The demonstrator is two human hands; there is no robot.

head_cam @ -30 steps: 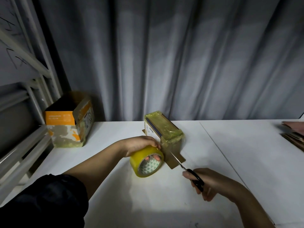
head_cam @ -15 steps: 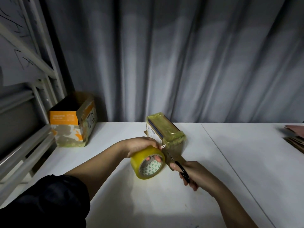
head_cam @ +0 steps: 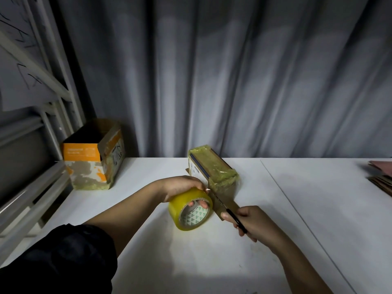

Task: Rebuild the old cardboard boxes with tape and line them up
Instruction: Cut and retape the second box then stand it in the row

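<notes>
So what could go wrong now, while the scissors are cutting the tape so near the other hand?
1. The scissors point toward the left hand, whose fingers sit inside the tape roll right beside the blade tips; a slip could nick them.
2. The strip between roll and small taped box looks short, so the blades might cut the cardboard instead.
3. The right hand works alone; if the tape goes slack, it may fold and stick to itself.
</notes>
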